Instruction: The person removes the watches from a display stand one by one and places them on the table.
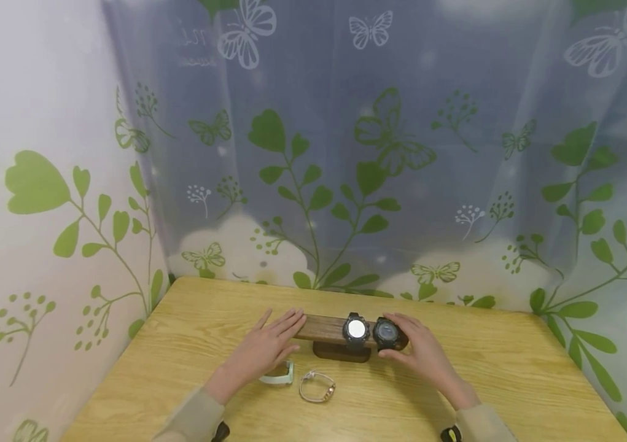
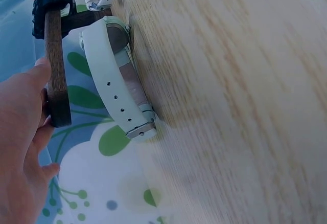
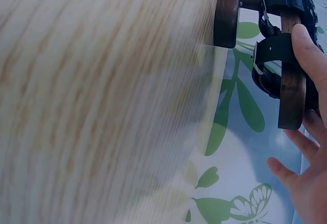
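A dark wooden watch stand [image 1: 320, 327], a bar on a short base, stands on the table. Two black watches are strapped round its bar: one with a lit white face [image 1: 355, 329], the other a dark-faced black watch [image 1: 387, 331] near the right end. At the bar's left end, my left hand [image 1: 260, 347] holds the wood between thumb and fingers. My right hand [image 1: 426, 356] grips the dark-faced watch, thumb on the near side and fingers on the far side. A mint-green strapped watch [image 2: 110, 75] lies below my left hand. Beside it is a thin pale bracelet-like watch [image 1: 317, 388].
The light wooden table [image 1: 180, 344] runs back to a hanging curtain [image 1: 313, 184] printed with leaves and butterflies. More of the same cloth [image 1: 42, 258] hangs along the left side. The stand's base [image 3: 226, 19] shows in the right wrist view.
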Available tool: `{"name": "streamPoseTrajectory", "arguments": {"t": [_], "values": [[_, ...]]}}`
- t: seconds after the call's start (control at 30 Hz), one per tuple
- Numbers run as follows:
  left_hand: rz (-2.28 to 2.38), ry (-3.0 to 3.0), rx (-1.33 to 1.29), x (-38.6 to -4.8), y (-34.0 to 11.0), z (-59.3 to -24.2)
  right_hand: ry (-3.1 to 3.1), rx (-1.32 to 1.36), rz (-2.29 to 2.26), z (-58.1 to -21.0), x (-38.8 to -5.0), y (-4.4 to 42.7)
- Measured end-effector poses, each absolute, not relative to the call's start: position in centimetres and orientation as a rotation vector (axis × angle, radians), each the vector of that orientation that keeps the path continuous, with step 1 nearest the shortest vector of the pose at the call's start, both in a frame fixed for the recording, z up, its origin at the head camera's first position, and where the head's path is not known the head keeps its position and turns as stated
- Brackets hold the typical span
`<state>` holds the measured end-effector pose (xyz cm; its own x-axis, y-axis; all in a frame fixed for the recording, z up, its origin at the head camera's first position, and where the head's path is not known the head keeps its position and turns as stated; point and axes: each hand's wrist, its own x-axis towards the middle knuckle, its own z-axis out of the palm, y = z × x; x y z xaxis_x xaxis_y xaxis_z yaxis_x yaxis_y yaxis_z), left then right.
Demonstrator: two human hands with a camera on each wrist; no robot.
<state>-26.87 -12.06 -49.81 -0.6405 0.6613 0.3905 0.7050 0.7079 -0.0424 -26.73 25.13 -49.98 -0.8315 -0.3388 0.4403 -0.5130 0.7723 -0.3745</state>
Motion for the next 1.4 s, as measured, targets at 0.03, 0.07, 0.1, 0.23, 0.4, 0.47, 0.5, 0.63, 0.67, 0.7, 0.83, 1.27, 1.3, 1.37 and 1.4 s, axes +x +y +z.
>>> {"name": "streamPoseTrajectory", "arguments": {"t": [0.03,0.07,0.1,0.23,0.4,0.47,0.5,0.63,0.67,0.7,0.83,1.27,1.3,1.37,1.4], "values": [[-0.163,-2.542,-1.059,-26.9,-12.0,-49.8,-2.616,0.653,0.695,-50.0,-26.7,25.1],[-0.166,-2.545,-1.059,-26.9,-12.0,-49.9,-2.614,0.654,0.69,-50.0,-26.7,25.1],[-0.17,-2.549,-1.059,-26.9,-12.0,-49.9,-2.612,0.655,0.689,-49.9,-26.7,25.1],[-0.184,-2.565,-1.057,-26.9,-12.0,-49.9,-2.603,0.656,0.681,-49.8,-26.6,25.0],[-0.183,-2.571,-1.058,-26.8,-12.0,-49.7,-2.611,0.656,0.68,-49.7,-26.5,25.1],[-0.191,-2.573,-1.059,-26.8,-11.9,-49.7,-2.611,0.648,0.69,-49.7,-26.4,25.2],[-0.195,-2.574,-1.058,-26.8,-11.9,-49.8,-2.608,0.643,0.691,-49.7,-26.3,25.3],[-0.21,-2.578,-1.051,-26.8,-11.9,-50.0,-2.602,0.625,0.7,-49.7,-26.1,25.9],[-0.209,-2.578,-1.048,-26.8,-11.9,-50.0,-2.602,0.623,0.697,-49.8,-26.1,26.0],[-0.207,-2.579,-1.047,-26.8,-11.9,-50.0,-2.599,0.626,0.69,-49.8,-26.1,26.2],[-0.196,-2.58,-1.046,-26.7,-11.9,-49.9,-2.59,0.619,0.68,-49.9,-26.0,26.9],[-0.168,-2.578,-1.05,-26.8,-11.8,-49.8,-2.603,0.571,0.677,-49.7,-25.3,29.2],[-0.164,-2.574,-1.049,-26.8,-11.8,-49.8,-2.597,0.569,0.67,-49.6,-25.2,29.3],[-0.161,-2.57,-1.046,-26.8,-11.8,-49.9,-2.579,0.57,0.65,-49.6,-25.1,29.7],[-0.157,-2.568,-1.044,-26.8,-11.8,-49.9,-2.569,0.572,0.643,-49.6,-25.0,29.8]]}}
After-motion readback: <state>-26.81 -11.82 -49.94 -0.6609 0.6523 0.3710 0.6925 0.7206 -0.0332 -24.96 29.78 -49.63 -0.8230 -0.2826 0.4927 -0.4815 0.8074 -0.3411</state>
